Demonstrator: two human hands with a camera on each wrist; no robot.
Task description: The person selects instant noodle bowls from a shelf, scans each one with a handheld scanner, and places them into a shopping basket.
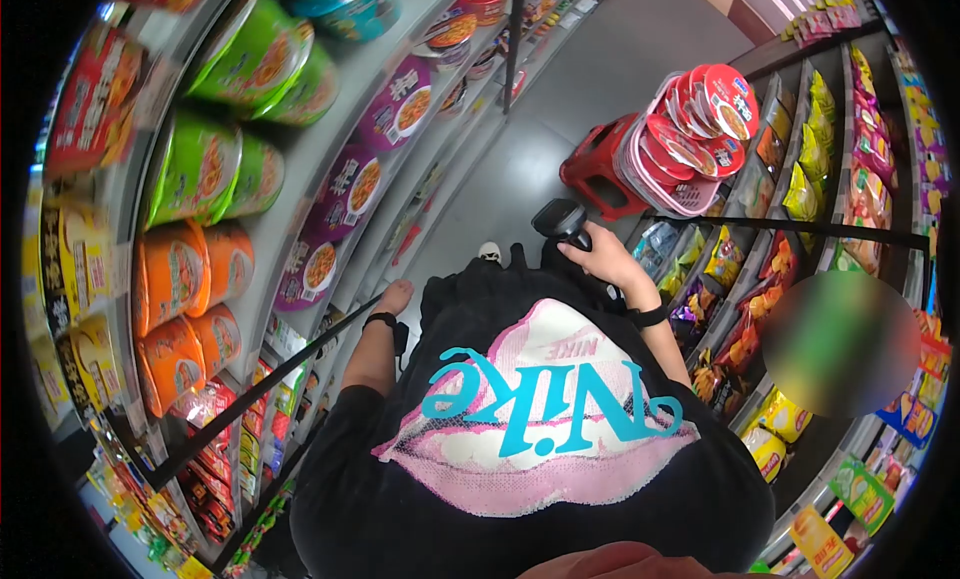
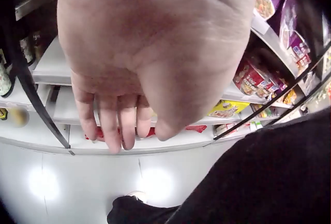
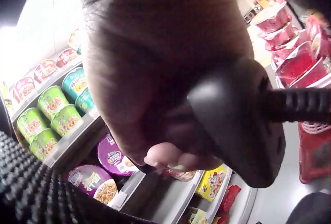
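My right hand [image 1: 610, 261] grips a black handheld barcode scanner [image 1: 558, 219] in front of my body. In the right wrist view, curled fingertips [image 3: 173, 158] wrap the scanner's handle [image 3: 235, 126], and a ribbed cable end [image 3: 305, 105] sticks out of its base. My left hand [image 1: 397, 296] hangs at my left side with nothing in it. Its fingers [image 2: 108, 118] point down, loosely bent, in the left wrist view, close to the lower shelves [image 2: 62, 107]. A pink basket [image 1: 690, 197] piled with red instant noodle bowls [image 1: 728, 101] stands ahead of the scanner.
A red stool [image 1: 600, 169] stands under the basket in the aisle. Shelves on the left carry green noodle tubs [image 1: 190, 169], orange tubs [image 1: 170, 279] and purple bowls [image 1: 342, 192]. Bagged snacks [image 1: 812, 154] fill the right shelves. A dark rail [image 1: 265, 384] crosses the left side.
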